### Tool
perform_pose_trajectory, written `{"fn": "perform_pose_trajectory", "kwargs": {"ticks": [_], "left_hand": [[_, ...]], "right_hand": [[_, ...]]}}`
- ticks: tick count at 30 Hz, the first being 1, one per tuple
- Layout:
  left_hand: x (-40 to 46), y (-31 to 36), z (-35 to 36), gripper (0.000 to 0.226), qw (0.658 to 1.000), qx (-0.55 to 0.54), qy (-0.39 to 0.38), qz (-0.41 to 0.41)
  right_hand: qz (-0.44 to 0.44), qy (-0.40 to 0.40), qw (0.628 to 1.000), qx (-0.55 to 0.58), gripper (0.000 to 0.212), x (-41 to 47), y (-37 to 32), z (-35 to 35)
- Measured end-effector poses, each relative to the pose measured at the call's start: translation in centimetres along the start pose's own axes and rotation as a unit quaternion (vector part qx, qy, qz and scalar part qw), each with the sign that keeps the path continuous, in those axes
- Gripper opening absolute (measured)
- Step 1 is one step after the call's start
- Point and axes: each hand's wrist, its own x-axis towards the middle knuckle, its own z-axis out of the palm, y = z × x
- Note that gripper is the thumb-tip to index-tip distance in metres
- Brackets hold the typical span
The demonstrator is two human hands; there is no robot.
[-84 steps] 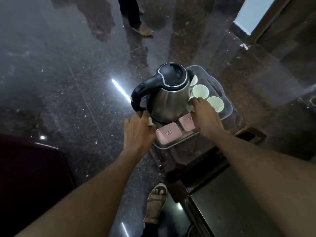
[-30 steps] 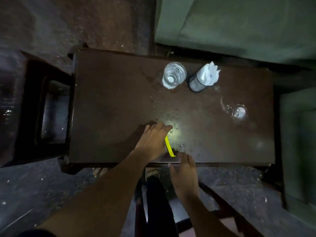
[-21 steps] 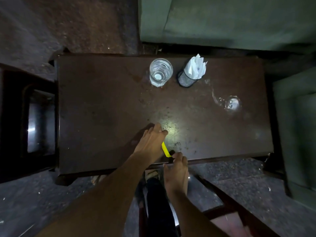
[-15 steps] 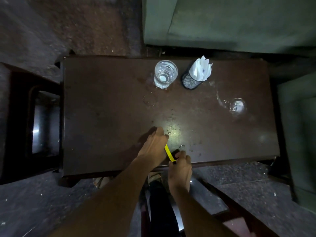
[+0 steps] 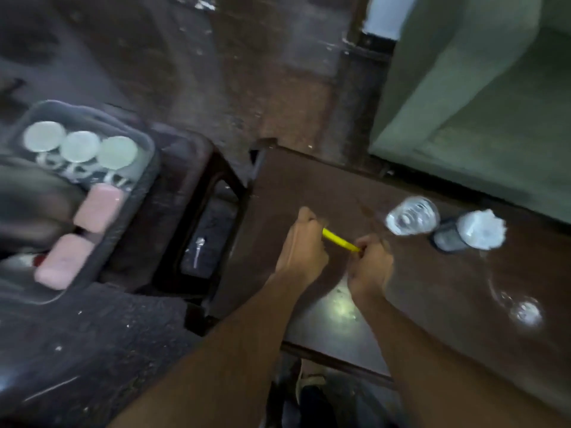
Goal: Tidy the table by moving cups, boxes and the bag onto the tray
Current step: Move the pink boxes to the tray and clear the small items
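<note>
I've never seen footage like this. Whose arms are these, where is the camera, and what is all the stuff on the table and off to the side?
There is no machine here: a person wears a wide-angle camera on the head, looking down at their own arms. The picture is blurred. The left hand and right hand each grip one end of a thin yellow strip above a dark wooden table; what the strip is cannot be told. On the table stand a clear glass and a mesh holder stuffed with white tissue; a second glass lies nearer the right edge. To the left sits a clear tray holding three pale cups and two pink boxes.
</note>
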Motion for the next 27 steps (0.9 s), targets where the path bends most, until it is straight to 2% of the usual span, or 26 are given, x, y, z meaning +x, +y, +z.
{"fn": "perform_pose_trajectory", "kwargs": {"ticks": [5, 9, 13, 17, 20, 27], "left_hand": [[0.9, -4.4, -9.8, 0.047, 0.978, -0.078, 0.185, -0.051], [-0.9, -8.9, -17.1, 0.036, 0.934, -0.112, 0.327, -0.084], [-4.0, -14.3, -21.8, 0.039, 0.890, -0.115, 0.415, -0.148], [-8.3, -19.5, -22.2, 0.035, 0.855, -0.132, 0.454, -0.214], [-10.8, -22.1, -21.0, 0.037, 0.835, -0.126, 0.468, -0.259], [-12.4, -24.3, -19.1, 0.033, 0.842, -0.093, 0.452, -0.279]], "right_hand": [[-0.127, -0.026, 0.992, 0.007, 0.029, 1.5, -13.8, 3.6], [-0.222, -0.053, 0.973, 0.020, 0.030, -1.1, -24.3, 7.0], [-0.338, -0.095, 0.936, 0.034, 0.029, -5.7, -31.9, 10.2], [-0.440, -0.160, 0.884, -0.008, 0.029, -10.9, -35.1, 13.3], [-0.482, -0.213, 0.848, -0.047, 0.026, -14.0, -34.9, 15.1], [-0.483, -0.271, 0.831, -0.050, 0.018, -15.9, -33.4, 16.9]]}}
